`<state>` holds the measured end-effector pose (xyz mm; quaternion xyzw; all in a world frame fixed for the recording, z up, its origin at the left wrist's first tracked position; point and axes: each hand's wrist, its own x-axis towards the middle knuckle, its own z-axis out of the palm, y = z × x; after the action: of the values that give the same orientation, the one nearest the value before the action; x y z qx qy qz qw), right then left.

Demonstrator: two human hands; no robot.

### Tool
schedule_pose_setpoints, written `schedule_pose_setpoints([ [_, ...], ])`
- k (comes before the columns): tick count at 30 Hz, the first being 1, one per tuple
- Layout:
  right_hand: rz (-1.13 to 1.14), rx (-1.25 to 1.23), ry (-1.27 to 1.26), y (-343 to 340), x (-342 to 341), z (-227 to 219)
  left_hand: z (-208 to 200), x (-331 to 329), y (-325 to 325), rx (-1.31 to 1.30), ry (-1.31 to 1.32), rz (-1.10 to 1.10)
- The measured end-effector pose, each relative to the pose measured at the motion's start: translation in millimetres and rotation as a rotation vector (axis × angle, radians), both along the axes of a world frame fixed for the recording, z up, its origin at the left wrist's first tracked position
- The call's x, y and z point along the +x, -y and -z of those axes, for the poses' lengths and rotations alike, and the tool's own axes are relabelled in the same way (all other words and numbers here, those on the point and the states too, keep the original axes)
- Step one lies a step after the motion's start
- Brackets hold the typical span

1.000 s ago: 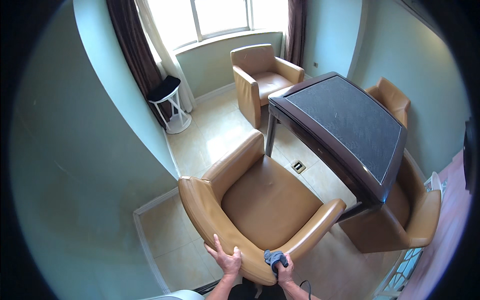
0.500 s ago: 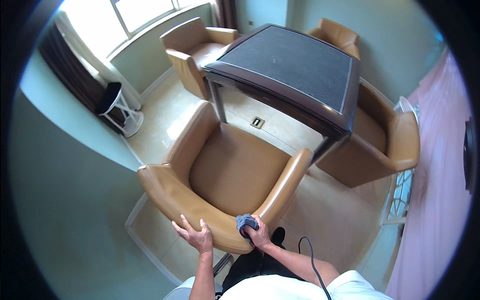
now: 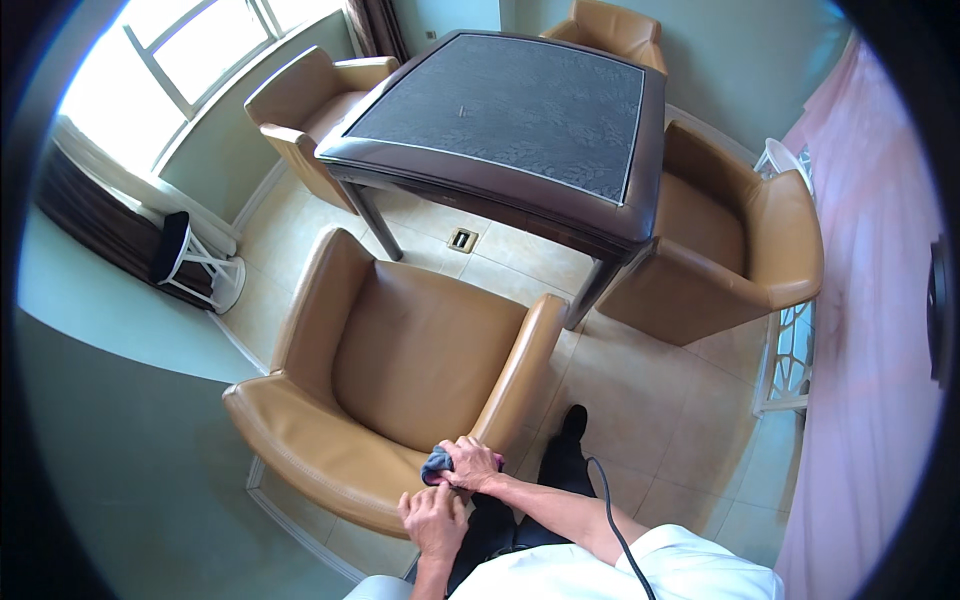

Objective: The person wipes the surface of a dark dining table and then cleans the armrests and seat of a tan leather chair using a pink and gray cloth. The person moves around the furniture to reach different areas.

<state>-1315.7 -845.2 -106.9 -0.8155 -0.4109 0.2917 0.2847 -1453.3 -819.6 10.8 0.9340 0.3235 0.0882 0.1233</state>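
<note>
Below the middle of the view stands a tan leather armchair [image 3: 430,355], its backrest toward me and its seat facing the table. My right hand [image 3: 474,466] is closed on a crumpled grey-blue cloth [image 3: 437,466], pressed to the corner where the backrest meets the right armrest. A bit of pink or red shows at the cloth's edge. Just below it, my left hand [image 3: 434,522] rests at the top rim of the backrest, fingers bent but apart, holding nothing that I can see. Its fingertips are close to the cloth.
A dark square table [image 3: 500,115] with a grey patterned top stands beyond the armchair. Matching armchairs stand at its left [image 3: 320,110], right [image 3: 715,240] and far side [image 3: 607,32]. A black-topped white stool [image 3: 200,262] is by the curtain. A black cable [image 3: 606,495] hangs beside my right arm.
My left hand has slid right along the backrest toward the cloth, its fingers now more bent. My right hand keeps the cloth at the corner. The whole view has shifted.
</note>
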Motion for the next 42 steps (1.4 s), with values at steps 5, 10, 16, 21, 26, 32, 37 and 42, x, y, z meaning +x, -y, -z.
schedule_pose_setpoints([
  [5, -0.166, 0.121, 0.354, 14.6, 111.0, 0.1, 18.8, 12.3, 2.8, -0.014, -0.154, -0.253],
  [10, 0.045, 0.146, 0.515, 5.8, 257.9, 7.4, 56.3, 62.3, 4.5, -0.238, -0.083, -0.376],
  [16, 0.514, 0.109, 0.236, -5.8, 332.1, 12.9, 95.4, 165.0, 10.2, -0.499, 0.053, -0.382],
  [21, 0.95, 0.272, -0.508, 1.9, 388.4, 61.0, 112.0, 218.6, 6.0, -0.688, 0.047, -0.333],
  [26, 1.124, 0.658, -1.06, 4.4, 438.4, 17.0, 125.9, 262.5, -26.5, -0.733, 0.046, -0.323],
  [32, 1.267, 0.743, -1.197, 66.4, 435.4, 10.2, 95.2, 372.1, -52.9, -0.826, 0.238, -0.177],
  [37, 1.41, 0.921, -1.153, 129.5, 446.3, 37.5, 68.9, 457.2, -37.8, -1.041, 0.316, -0.156],
  [42, 1.358, 1.024, -1.586, 115.7, 452.0, 25.9, 73.4, 501.9, 5.8, -1.066, 0.309, -0.105],
])
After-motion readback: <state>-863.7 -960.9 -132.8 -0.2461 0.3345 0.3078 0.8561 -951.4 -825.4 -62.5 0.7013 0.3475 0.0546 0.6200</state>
